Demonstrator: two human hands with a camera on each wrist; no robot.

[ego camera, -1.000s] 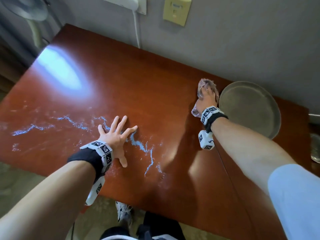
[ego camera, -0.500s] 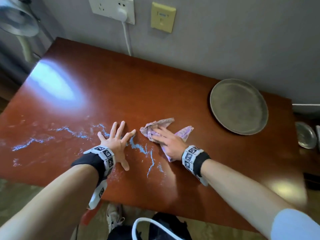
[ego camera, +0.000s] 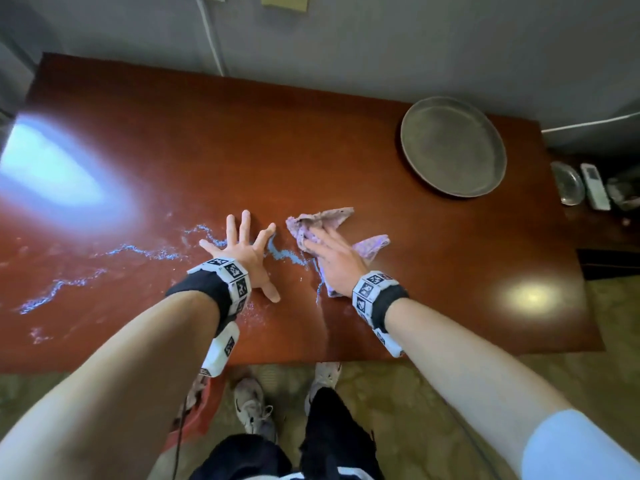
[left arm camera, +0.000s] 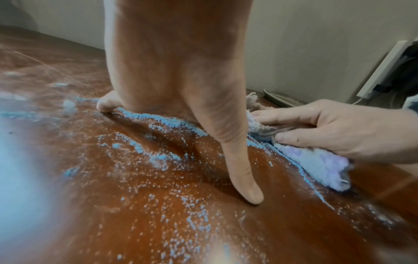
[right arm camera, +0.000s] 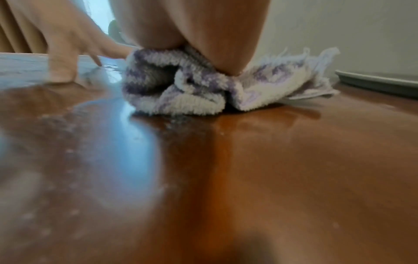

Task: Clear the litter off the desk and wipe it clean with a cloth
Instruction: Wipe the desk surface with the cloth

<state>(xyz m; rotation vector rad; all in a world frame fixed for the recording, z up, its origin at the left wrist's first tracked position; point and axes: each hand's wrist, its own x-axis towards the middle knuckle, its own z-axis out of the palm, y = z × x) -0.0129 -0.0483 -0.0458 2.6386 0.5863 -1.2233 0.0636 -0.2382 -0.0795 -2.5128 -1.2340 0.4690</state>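
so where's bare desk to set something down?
Free: the far strip of the desk along the wall, left of the tray, and the near right corner. Crowded: the middle, with left hand, right hand, cloth, and blue powder trailing left.

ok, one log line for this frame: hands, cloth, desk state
left hand: flat on desk | right hand: presses cloth | blue powder: streaked between hands and leftward | tray: far right

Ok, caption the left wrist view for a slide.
Splayed left hand braces on red-brown wooden desk while right hand presses purple-white terry cloth against blue granules.
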